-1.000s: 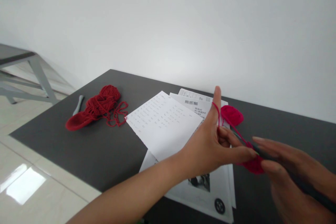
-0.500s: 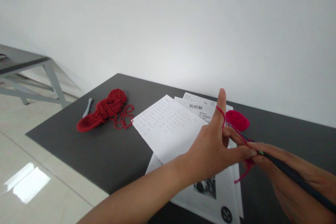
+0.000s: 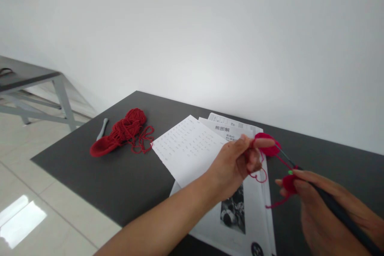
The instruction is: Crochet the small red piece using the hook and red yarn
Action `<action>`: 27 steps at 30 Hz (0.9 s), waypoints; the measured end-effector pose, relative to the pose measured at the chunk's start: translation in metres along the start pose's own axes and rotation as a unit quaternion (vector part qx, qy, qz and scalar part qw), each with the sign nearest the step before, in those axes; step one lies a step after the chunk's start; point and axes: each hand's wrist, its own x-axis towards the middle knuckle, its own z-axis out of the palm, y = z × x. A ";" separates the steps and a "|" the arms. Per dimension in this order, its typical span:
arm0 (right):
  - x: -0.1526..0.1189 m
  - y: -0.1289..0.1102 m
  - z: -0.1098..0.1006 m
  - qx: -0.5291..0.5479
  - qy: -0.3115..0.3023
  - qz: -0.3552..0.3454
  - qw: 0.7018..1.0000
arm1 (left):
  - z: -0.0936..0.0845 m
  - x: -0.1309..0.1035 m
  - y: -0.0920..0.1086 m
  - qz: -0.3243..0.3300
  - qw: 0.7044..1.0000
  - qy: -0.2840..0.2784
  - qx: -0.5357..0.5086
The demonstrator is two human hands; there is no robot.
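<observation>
Now our right fingers [image 3: 315, 178] pinch hook [image 3: 339, 210] and crochet piece [image 3: 289, 184], our left fingers [image 3: 265, 143] close round yarn [image 3: 283, 161], and hard tugging risks unravelling.

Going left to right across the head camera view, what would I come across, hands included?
Grey table → dark red yarn → handwritten sheet → left hand → right hand.

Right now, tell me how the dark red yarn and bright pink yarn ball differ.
The dark red yarn sprawls with loose strands; the bright pink yarn ball is compact. The dark red yarn is in full view, while the left hand partly hides the bright pink yarn ball. Both are yarn.
</observation>
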 end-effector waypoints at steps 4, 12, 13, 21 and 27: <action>-0.005 0.007 -0.003 -0.021 0.005 -0.029 0.999 | 0.007 -0.001 -0.008 -0.022 0.998 -0.033 -0.039; -0.002 0.017 -0.001 -0.044 -0.027 -0.069 0.996 | 0.007 -0.005 -0.018 0.006 0.994 -0.021 0.110; -0.002 0.016 -0.001 -0.044 -0.039 -0.084 0.995 | 0.007 -0.007 -0.017 0.011 0.990 -0.012 0.142; 0.005 -0.009 -0.001 -0.054 -0.072 -0.122 0.988 | 0.008 -0.011 -0.011 -0.006 0.976 0.000 0.216; 0.006 -0.004 0.007 0.055 -0.035 -0.103 0.992 | 0.006 -0.010 -0.010 -0.024 0.981 -0.029 0.190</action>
